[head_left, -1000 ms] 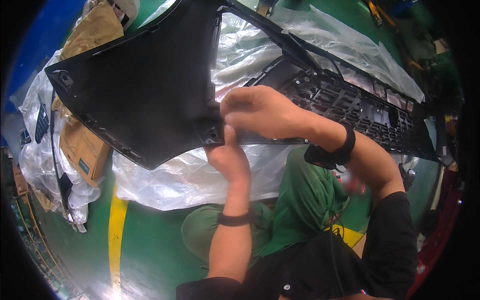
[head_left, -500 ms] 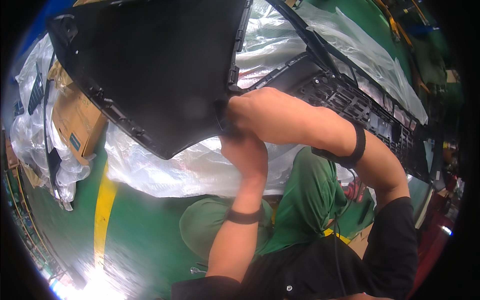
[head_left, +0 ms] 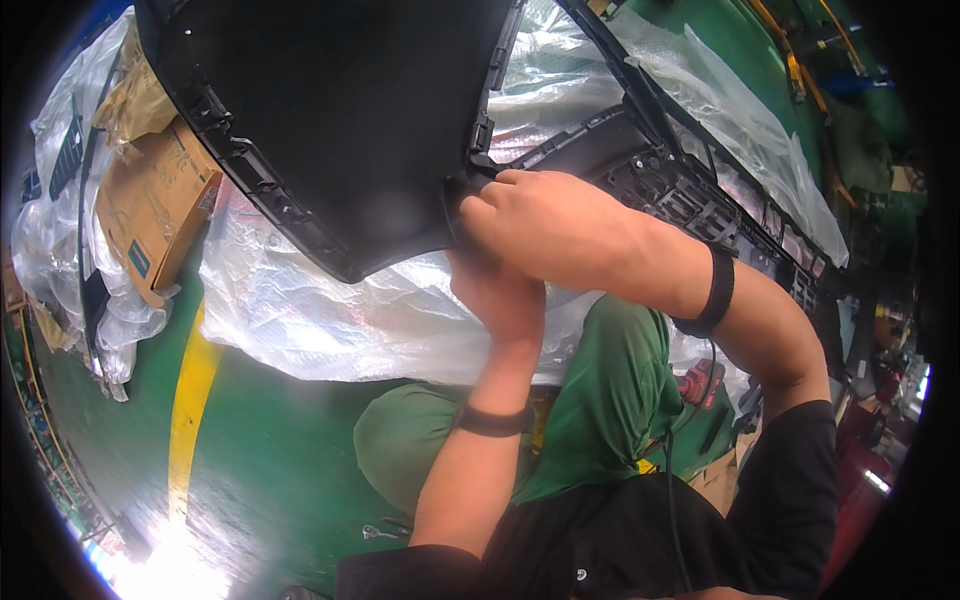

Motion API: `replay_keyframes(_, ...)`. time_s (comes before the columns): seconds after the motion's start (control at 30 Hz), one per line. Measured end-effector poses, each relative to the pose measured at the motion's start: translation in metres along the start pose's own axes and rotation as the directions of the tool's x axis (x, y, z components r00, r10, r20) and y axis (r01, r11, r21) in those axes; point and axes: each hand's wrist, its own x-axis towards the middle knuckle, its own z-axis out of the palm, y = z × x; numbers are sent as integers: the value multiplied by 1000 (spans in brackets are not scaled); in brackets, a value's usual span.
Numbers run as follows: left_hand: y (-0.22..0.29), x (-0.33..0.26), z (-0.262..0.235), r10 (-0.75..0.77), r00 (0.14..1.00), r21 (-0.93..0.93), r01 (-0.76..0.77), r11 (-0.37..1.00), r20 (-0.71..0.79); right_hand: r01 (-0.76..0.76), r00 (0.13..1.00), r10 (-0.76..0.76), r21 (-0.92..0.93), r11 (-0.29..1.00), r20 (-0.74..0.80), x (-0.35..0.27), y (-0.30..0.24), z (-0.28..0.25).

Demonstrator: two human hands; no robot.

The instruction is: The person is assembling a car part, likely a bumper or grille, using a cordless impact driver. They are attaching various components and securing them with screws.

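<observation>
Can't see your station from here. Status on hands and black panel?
Left hand, right hand together at black panel, near edge. Plastic sheeting beneath. Exact contact hidden behind right hand.

We see plain black panel (head_left: 330, 120), black latticework (head_left: 695, 205), whitish translucent sheeting (head_left: 300, 330), brown box (head_left: 165, 190) with dark label (head_left: 138, 258), green floor (head_left: 290, 440), solid yellow stripe (head_left: 190, 400); we also log green trousers (head_left: 610, 400), black shirt (head_left: 600, 540), black wristbands (head_left: 720, 290), red tool (head_left: 697, 385).
</observation>
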Motion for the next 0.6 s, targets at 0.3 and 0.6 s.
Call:
replay_keyframes(0.3, 4, -1, 2, -329, 943, -278, 331, 902, 57, -70, 996, 60, 150, 986, 73, -1, 6, 0)
replay_keyframes(0.6, 13, -1, 0, -321, 947, -368, 305, 879, 18, 7, 995, -24, 178, 984, 93, -6, 8, -10)
